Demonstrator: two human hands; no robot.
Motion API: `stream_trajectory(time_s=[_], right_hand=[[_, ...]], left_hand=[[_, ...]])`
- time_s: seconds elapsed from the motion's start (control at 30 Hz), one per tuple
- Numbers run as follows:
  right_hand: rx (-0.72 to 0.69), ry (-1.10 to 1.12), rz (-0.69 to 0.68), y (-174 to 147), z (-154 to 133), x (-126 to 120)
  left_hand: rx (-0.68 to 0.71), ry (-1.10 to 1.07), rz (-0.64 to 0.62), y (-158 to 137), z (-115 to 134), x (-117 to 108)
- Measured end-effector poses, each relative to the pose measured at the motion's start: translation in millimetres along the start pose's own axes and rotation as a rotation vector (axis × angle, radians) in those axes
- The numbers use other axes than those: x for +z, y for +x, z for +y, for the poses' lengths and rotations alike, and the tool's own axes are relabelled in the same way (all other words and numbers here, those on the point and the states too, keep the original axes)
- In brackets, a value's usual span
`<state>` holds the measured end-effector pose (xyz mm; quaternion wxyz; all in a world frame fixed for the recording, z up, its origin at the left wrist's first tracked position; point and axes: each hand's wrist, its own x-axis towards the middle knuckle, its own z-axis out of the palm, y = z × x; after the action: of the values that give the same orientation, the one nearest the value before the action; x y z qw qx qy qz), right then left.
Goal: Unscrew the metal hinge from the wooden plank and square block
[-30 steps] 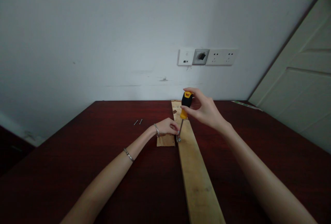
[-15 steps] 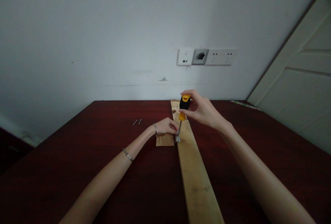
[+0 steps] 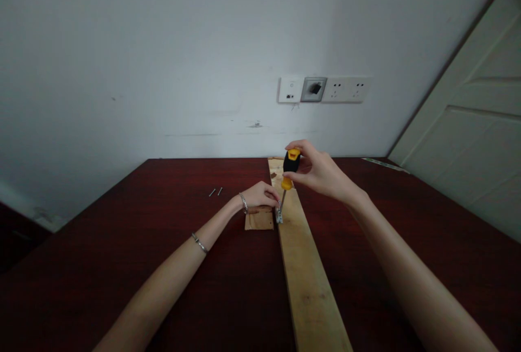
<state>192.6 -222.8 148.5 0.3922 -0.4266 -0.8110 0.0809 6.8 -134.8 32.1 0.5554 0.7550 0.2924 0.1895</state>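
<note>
My right hand point(image 3: 315, 170) is closed around the handle of a yellow and black screwdriver point(image 3: 291, 161). It holds the screwdriver nearly upright, with the shaft pointing down at a small metal hinge point(image 3: 279, 216). The hinge lies at the left edge of a long wooden board point(image 3: 307, 276). My left hand point(image 3: 260, 194), with bracelets on the wrist and forearm, pinches at the far end of the hinge, beside the screwdriver's tip. Whether a screw sits under the tip is too small to tell. A short wooden piece point(image 3: 259, 220) lies under my left hand, beside the board.
Two loose screws point(image 3: 215, 192) lie on the dark red table point(image 3: 183, 178) to the left. A flat, light-coloured strip point(image 3: 385, 165) rests at the back right. Behind the table stands a white wall with sockets point(image 3: 342, 90); a white door point(image 3: 480, 124) is at right.
Both hands stay at the hinge, and the screwdriver remains upright on it. My left fingers have shifted slightly upward, showing a little more of the hinge.
</note>
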Motion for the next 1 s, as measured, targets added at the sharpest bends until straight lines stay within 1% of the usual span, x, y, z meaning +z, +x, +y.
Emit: stream_trajectory(time_s=[0.07,0.13,0.2,0.27,0.33,0.43,0.53,0.63,0.77,0.87,1.0], right_hand=[[0.007,0.007,-0.002,-0.4,-0.5,-0.1],[0.013,0.009,-0.007,-0.6,-1.4,-0.3],[0.018,0.011,-0.01,-0.8,-2.3,-0.4],[0.024,0.019,-0.016,-0.8,-2.7,-0.4],[0.03,0.026,-0.024,-0.8,-2.1,-0.3],[0.034,0.024,-0.027,-0.6,-0.3,0.1],[0.036,0.028,-0.027,-0.4,1.0,0.4],[0.03,0.022,-0.019,-0.2,1.0,0.6],[0.035,0.016,-0.018,-0.3,0.6,0.5],[0.042,0.023,-0.019,-0.9,1.5,0.6],[0.049,0.031,-0.019,-1.5,3.6,0.9]], left_hand=[[0.012,0.024,0.038,-0.7,5.5,-4.5],[0.017,0.058,0.077,-2.4,12.9,-13.9],[0.011,0.111,0.108,-7.1,21.7,-30.1],[-0.014,0.192,0.146,-16.6,30.2,-53.6],[-0.155,0.459,0.187,-31.2,35.8,-82.0],[-0.279,0.551,0.25,-58.8,34.2,-124.2],[-0.43,0.625,0.298,-84.6,21.8,-153.1],[-0.616,0.681,0.312,-101.6,5.4,-165.4],[-0.833,0.764,0.324,-111.7,-10.6,-170.7],[-0.922,0.806,0.326,-114.5,-16.7,-174.0],[-0.967,0.821,0.331,-116.0,-21.9,-176.4]])
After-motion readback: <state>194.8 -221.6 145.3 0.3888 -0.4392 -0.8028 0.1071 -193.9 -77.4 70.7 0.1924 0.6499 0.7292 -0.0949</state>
